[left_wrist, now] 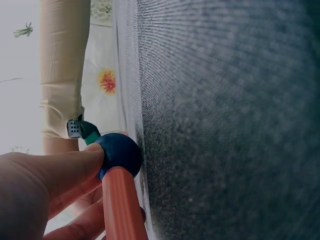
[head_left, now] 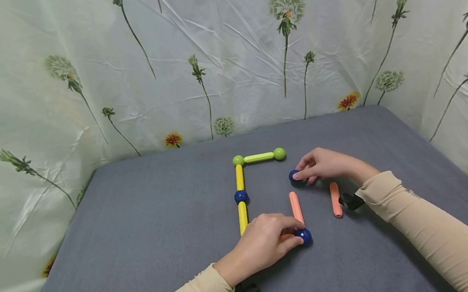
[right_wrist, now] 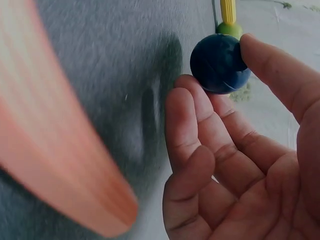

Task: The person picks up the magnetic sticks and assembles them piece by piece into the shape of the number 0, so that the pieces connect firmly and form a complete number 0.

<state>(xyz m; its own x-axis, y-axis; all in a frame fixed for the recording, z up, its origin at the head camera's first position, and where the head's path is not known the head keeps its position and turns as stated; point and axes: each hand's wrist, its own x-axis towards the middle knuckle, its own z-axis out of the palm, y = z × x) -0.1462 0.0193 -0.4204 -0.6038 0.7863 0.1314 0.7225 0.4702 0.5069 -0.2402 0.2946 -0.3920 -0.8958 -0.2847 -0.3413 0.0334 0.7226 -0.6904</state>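
My left hand [head_left: 268, 237] pinches a dark blue ball [head_left: 305, 237] between thumb and fingers. Against that ball sits the near end of a coral ribbed stick [head_left: 296, 207], seen up close in the left wrist view. Farther back, my right hand [head_left: 324, 164] pinches a second blue ball [right_wrist: 217, 62], its other fingers curled loosely below. That ball is beyond the coral stick's far end, with a gap between. Left of both hands, an angled chain has two yellow sticks [head_left: 239, 178], a blue ball [head_left: 241, 196], a green ball [head_left: 238, 160], a light green stick [head_left: 259, 158] and another green ball [head_left: 279, 153].
A loose coral stick [head_left: 335, 200] lies under my right wrist, close to the black wrist camera [head_left: 351, 201]. My left hand hides the near end of the yellow stick. Grey cloth [head_left: 158, 220] covers the table, and a flowered curtain [head_left: 239, 36] hangs behind it.
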